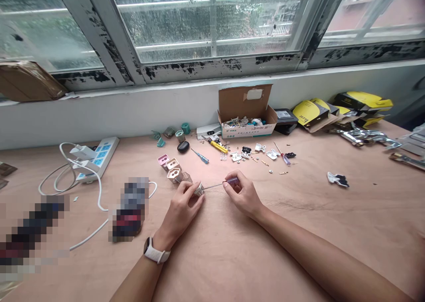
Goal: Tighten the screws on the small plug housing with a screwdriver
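Note:
My left hand (185,204), with a watch on its wrist, is closed round a small pale grey part (199,189). In my right hand (244,195) is the purple handle of a screwdriver (231,182). Its thin metal shaft points left, and the tip meets the grey part or lies right beside it; the exact contact is too small to tell. Just beyond my left hand stand a pink sharpener-like block (163,160), a tan one (173,164) and a cream one (174,174), with a translucent brownish piece (187,177) beside them.
Small white, black and brass parts, a blue screwdriver (200,156) and a yellow-handled tool (218,146) lie farther back. Behind them stands an open carton (247,129) of parts. A power strip (99,158) with white cables is at left; yellow-black boxes (310,114) and metal pieces (361,137) are at right.

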Demonstrator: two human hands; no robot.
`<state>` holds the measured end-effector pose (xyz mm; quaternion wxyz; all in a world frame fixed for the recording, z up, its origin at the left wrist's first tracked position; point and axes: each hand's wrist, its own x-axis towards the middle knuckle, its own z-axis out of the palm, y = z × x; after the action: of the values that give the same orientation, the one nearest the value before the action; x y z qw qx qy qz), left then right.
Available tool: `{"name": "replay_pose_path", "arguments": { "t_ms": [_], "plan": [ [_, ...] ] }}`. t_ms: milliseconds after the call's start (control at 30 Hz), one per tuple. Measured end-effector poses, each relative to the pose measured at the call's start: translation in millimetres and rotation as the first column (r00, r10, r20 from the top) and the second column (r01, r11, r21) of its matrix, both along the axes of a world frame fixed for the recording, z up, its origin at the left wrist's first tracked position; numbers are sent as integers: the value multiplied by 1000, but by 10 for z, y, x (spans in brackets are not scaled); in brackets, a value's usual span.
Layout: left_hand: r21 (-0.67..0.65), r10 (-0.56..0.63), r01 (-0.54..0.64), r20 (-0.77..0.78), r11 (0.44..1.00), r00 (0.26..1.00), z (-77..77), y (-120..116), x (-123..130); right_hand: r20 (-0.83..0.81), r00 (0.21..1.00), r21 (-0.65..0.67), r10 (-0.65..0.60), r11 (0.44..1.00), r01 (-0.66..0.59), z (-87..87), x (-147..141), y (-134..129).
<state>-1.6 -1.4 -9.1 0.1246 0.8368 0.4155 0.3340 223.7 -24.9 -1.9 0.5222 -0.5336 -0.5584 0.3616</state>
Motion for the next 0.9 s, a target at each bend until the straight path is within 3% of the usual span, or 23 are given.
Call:
{"name": "replay_pose_path", "arguments": {
  "t_ms": [900],
  "plan": [
    [10,103,-104,61,995,993,10,9,13,94,995,28,24,999,-27,-7,2,-9]
  ]
}}
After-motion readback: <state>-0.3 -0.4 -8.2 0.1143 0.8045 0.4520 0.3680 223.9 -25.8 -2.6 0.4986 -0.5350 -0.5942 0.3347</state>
